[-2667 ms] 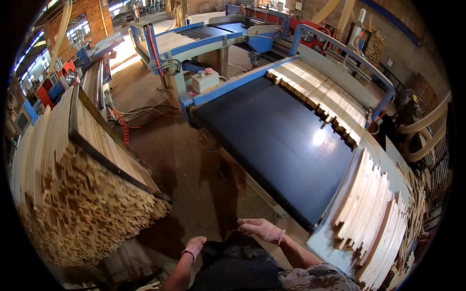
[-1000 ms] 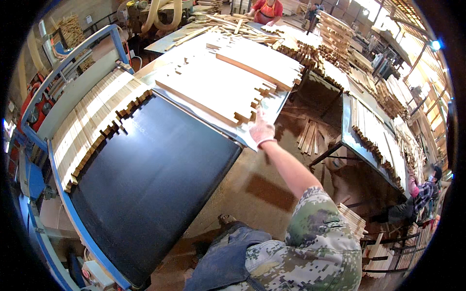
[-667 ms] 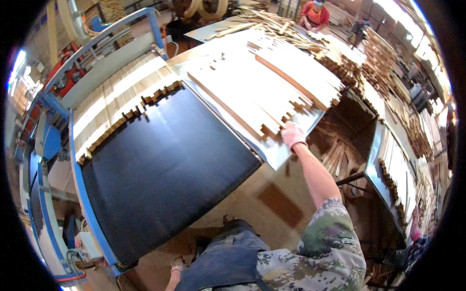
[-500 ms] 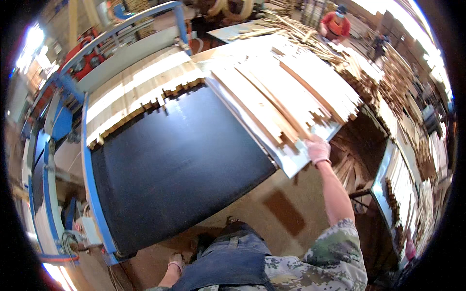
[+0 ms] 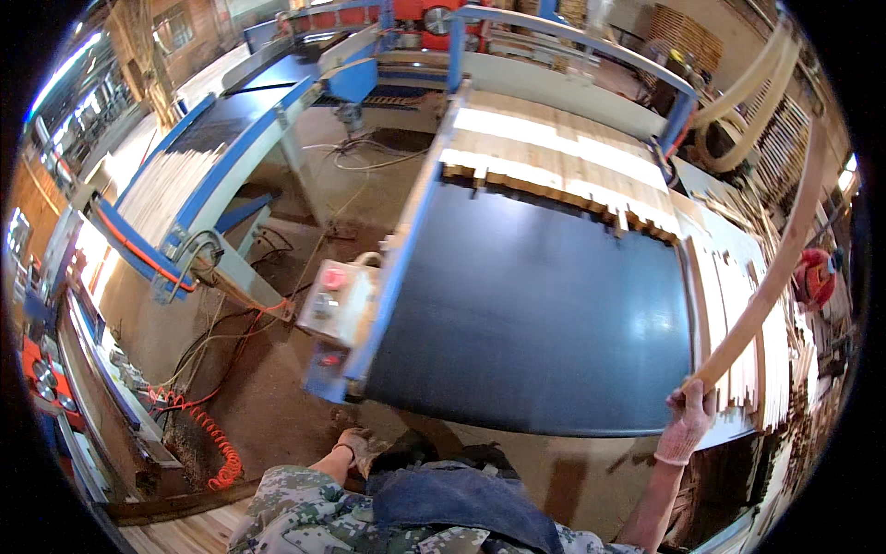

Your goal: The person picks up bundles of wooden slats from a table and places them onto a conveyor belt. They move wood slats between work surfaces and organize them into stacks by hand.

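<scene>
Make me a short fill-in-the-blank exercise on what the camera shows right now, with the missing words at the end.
1. The long wooden strip is gripped near one end by the person's ____ hand.
2. The row of boards lies across the ____ end of the black machine bed, away from the person.
3. In the picture, the control box sits beside the bed's ____ edge.
4. The large round button on that box is coloured ____.

Missing words: right; far; left; red.
</scene>
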`<state>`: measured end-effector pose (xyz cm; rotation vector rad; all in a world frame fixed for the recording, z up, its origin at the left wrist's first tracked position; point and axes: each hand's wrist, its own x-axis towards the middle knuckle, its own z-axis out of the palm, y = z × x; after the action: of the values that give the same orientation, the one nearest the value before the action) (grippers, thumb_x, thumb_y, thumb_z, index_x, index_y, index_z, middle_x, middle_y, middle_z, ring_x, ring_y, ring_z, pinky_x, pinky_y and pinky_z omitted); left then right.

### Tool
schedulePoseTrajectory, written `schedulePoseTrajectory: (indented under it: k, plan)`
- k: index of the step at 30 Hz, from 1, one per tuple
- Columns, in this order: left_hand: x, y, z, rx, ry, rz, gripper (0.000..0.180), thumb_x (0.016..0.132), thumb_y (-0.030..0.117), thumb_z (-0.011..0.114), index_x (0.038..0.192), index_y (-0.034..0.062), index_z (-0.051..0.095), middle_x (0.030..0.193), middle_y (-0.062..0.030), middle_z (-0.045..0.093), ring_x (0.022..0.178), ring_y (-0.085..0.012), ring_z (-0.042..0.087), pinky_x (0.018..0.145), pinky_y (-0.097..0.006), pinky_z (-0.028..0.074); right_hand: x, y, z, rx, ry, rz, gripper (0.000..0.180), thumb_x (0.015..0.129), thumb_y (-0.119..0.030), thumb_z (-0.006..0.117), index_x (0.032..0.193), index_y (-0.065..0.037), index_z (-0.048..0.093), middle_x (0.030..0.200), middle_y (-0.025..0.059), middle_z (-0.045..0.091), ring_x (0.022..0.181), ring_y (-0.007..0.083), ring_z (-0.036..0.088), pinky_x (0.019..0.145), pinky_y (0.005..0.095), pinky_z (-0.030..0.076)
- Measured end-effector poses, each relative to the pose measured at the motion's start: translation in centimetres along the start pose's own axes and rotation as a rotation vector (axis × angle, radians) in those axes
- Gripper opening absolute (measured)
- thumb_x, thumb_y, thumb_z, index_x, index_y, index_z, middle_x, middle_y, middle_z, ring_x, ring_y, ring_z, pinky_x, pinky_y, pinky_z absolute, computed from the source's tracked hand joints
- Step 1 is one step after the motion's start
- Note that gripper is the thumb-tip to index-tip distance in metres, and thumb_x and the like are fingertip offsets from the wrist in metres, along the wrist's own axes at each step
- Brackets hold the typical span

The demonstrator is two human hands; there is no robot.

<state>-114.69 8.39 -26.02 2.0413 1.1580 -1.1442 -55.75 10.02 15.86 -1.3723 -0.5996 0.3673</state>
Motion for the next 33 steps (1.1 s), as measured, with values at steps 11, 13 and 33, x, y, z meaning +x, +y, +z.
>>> schedulePoseTrajectory:
  k: [11, 13, 33]
  plan:
    - [-7.1, -28.1, 8.7, -1.394, 0.464, -0.347, 0.036, 0.104, 0.021, 0.054, 0.13, 0.0025, 0.069, 0.136, -0.0221, 0.067, 0.13, -0.0353, 0.062, 0.107, -0.041, 0.05, -20.9, -8.2, 45.2, 0.053, -0.741, 0.369, 0.033, 0.096, -0.029, 0.072, 0.112, -0.001, 0.066, 0.087, 0.0033, 0.061, 0.068, 0.0108, 0.058, 0.06, 0.0271, 0.051]
    - [-10.6, -30.8, 2.2, -1.685, 0.749, -0.163, 0.039, 0.104, 0.023, 0.058, 0.134, 0.0003, 0.067, 0.137, -0.0191, 0.068, 0.13, -0.029, 0.063, 0.11, -0.036, 0.048, -24.4, -9.4, 52.3, 0.133, -0.883, 0.546, 0.024, 0.098, -0.024, 0.069, 0.107, -0.002, 0.064, 0.088, 0.0029, 0.061, 0.071, 0.0116, 0.058, 0.062, 0.0268, 0.047]
    - [-22.3, -54.4, -41.4, -2.026, 1.686, 0.431, 0.058, 0.096, 0.018, 0.067, 0.146, -0.0074, 0.05, 0.134, -0.0236, 0.066, 0.119, -0.0319, 0.068, 0.108, -0.042, 0.054, -32.8, 9.6, 87.6, 0.307, -1.951, 0.885, 0.051, 0.104, -0.051, 0.063, 0.131, -0.008, 0.067, 0.098, -0.0019, 0.071, 0.086, 0.0079, 0.063, 0.076, 0.0264, 0.052]
